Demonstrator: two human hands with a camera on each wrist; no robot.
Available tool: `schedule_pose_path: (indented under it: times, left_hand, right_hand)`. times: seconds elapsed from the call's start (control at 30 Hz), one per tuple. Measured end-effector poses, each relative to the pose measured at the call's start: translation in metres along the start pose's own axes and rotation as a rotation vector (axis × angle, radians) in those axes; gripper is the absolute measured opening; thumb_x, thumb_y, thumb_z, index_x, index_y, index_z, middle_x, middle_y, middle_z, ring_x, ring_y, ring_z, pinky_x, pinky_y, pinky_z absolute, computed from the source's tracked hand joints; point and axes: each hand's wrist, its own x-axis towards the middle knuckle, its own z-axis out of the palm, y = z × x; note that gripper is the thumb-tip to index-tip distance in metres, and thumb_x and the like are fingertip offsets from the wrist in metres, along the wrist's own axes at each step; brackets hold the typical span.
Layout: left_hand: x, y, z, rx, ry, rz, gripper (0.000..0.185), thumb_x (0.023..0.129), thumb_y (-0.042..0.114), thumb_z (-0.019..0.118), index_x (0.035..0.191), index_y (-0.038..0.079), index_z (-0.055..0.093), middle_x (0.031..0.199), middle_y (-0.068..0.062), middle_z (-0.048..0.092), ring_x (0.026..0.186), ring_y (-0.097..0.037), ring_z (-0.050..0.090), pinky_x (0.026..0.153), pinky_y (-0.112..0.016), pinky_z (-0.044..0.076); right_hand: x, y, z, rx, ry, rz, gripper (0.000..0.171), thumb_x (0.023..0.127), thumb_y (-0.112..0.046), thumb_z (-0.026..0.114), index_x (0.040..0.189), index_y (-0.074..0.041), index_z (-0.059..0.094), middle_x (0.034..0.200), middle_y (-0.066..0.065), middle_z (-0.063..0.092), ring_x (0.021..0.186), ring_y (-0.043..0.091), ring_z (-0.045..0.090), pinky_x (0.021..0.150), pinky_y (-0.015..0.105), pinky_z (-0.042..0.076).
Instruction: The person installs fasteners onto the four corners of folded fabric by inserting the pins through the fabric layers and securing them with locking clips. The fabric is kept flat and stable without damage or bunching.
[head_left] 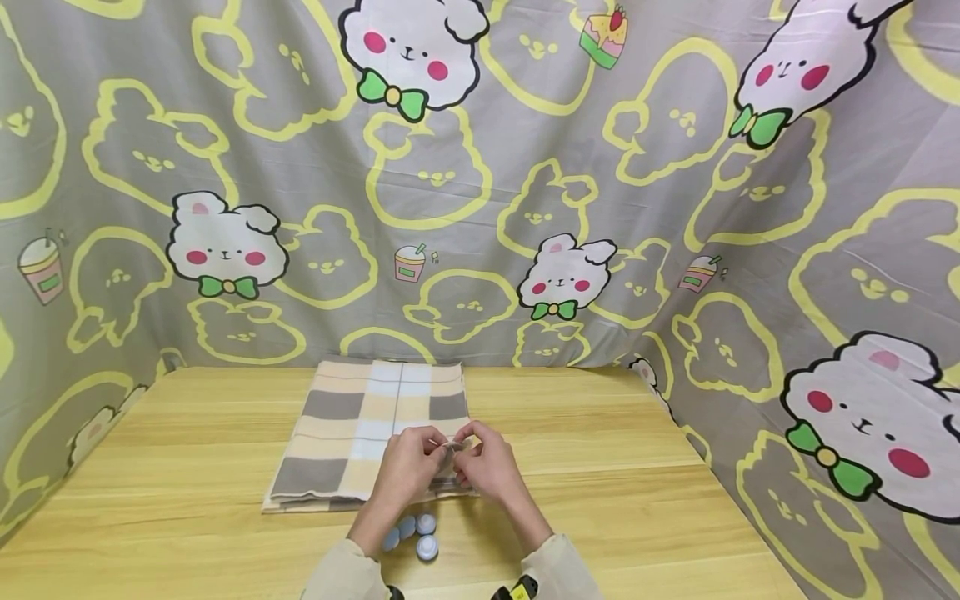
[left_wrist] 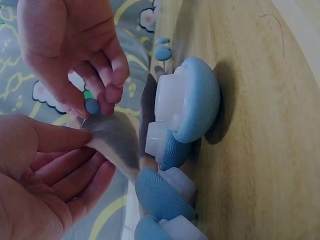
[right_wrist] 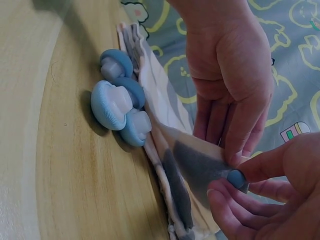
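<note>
Left hand [head_left: 405,471] and right hand [head_left: 483,467]: together, both pinching a lifted corner of the checked cloth [head_left: 360,433]; right fingertips also hold a small blue clip [right_wrist: 236,178]. Cloth lies folded on the wooden table [head_left: 637,500]. Blue clips [head_left: 416,533]: clustered just beside its near edge.

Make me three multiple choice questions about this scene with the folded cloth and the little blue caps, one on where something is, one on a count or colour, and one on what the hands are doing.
1. Where do the loose blue caps lie?
A. on the table beside the near edge of the checked cloth
B. on top of the cloth
C. at the table's far edge

2. What colour are the caps' domed tops?
A. red
B. blue
C. yellow

3. What are the left hand and right hand doing?
A. resting flat on the table
B. both pinching a lifted corner of the cloth
C. each holding a cup

Answers: 1 A, the caps sit on bare wood against the cloth's edge. 2 B, the wrist views show blue tops. 3 B, fingers of both hands meet on the raised corner.
</note>
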Motion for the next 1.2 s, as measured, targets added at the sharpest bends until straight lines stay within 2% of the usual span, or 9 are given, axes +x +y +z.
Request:
schedule_pose_path:
  times: [0.47,0.67,0.8,1.0,1.2]
  left_hand:
    - [0.0007,0.0017,-0.0027,0.01,-0.014,0.0,0.007,0.087,0.004,0.074,0.081,0.009,0.074,0.074,-0.004,0.075,0.064,-0.009,0.064,0.056,-0.026,0.049]
    - [0.0029,0.0012,-0.0043,-0.008,-0.01,-0.025,0.018,0.097,0.014,0.067,0.08,0.01,0.074,0.064,0.002,0.066,0.057,-0.01,0.052,0.053,-0.026,0.041]
    - [0.0034,0.0003,-0.0038,-0.031,-0.004,-0.055,0.024,0.1,0.015,0.062,0.08,0.009,0.072,0.066,0.0,0.067,0.058,-0.011,0.054,0.053,-0.028,0.042]
    - [0.0033,-0.0007,-0.0026,-0.019,-0.005,-0.055,0.015,0.095,0.014,0.068,0.084,0.01,0.075,0.07,0.0,0.07,0.061,-0.011,0.055,0.055,-0.029,0.043]
    - [0.0026,-0.0018,-0.0024,-0.021,-0.019,-0.034,0.012,0.089,0.011,0.075,0.077,0.012,0.076,0.069,0.004,0.072,0.062,-0.009,0.055,0.059,-0.029,0.044]
  right_hand:
    - [0.0005,0.0012,0.001,0.014,0.003,0.009,0.016,0.083,0.007,0.061,0.098,0.001,0.061,0.066,0.021,0.068,0.054,0.021,0.066,0.051,0.033,0.056]
    - [0.0012,0.0017,0.0019,0.026,0.015,0.003,0.013,0.084,0.007,0.062,0.095,0.002,0.06,0.068,0.022,0.069,0.055,0.023,0.068,0.052,0.036,0.057]
    - [0.0012,0.002,0.0022,0.03,0.018,-0.002,0.013,0.084,0.008,0.062,0.095,0.002,0.06,0.07,0.024,0.07,0.057,0.026,0.069,0.053,0.038,0.058]
    - [0.0009,0.0028,0.0028,0.038,0.02,-0.004,0.015,0.082,0.01,0.062,0.095,0.002,0.06,0.07,0.025,0.07,0.058,0.027,0.069,0.054,0.038,0.059]
    - [0.0011,0.0029,0.0041,0.062,0.023,-0.003,0.012,0.084,0.009,0.062,0.093,0.002,0.059,0.074,0.028,0.07,0.058,0.022,0.068,0.054,0.037,0.059]
